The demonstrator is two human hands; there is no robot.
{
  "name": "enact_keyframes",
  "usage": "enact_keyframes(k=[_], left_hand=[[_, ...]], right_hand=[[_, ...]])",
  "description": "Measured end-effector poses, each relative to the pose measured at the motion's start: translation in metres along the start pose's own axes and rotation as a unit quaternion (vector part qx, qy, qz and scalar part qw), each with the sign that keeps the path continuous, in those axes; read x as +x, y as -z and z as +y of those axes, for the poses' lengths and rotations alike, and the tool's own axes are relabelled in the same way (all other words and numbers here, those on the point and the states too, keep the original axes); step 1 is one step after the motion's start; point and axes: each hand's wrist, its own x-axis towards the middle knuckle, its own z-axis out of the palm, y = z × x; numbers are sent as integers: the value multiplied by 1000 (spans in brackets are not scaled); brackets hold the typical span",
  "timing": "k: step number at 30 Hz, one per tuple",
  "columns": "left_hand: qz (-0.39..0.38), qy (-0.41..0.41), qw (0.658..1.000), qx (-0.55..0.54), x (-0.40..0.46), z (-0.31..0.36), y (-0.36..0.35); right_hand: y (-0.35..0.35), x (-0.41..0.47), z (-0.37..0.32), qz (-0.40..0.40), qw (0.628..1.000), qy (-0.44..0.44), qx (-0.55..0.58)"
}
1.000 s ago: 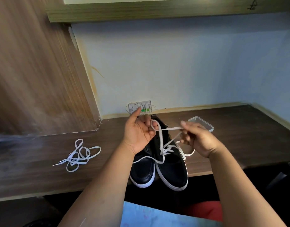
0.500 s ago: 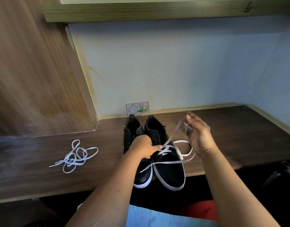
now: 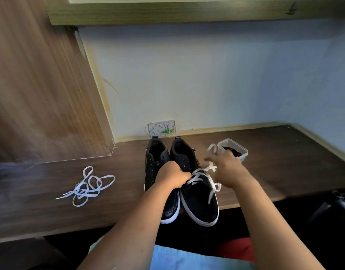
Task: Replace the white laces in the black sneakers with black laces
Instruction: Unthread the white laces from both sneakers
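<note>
Left hand [image 3: 172, 175] fingers curled down, clenched on the tongue area of the right-side sneaker [image 3: 197, 191], just above the lowest white crossings. Right hand [image 3: 226, 170] is motion-blurred; fingers pinch a strand of the white lace [image 3: 201, 177], loop sticking up past the fingertips. Lace is only threaded through the lower eyelets; upper eyelets bare, a loose tail hangs over the toe side. Left-side sneaker [image 3: 158, 166] has no lace, sits touching its pair, both toes over the near edge of the wooden desk [image 3: 284, 172]. Clear plastic tub [image 3: 233, 150] just behind the right hand, something dark inside, can't tell what. Removed white lace [image 3: 88, 187] in a loose tangle on the desk, well left of the shoes.
</note>
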Motion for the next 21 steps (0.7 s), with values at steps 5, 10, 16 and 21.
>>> enact_keyframes(k=[5,10,16,21], left_hand=[[-36,40,989,-138,-2,5,5],[-127,56,956,-257,-9,11,15],[-157,5,955,-253,-11,10,21],[-115,0,955,-272,-9,9,27]], right_hand=[[-15,4,-18,-5,993,23,119],[-17,8,-23,35,976,101,187],[-25,7,-20,-11,972,117,202],[-33,10,-25,-29,971,138,193]])
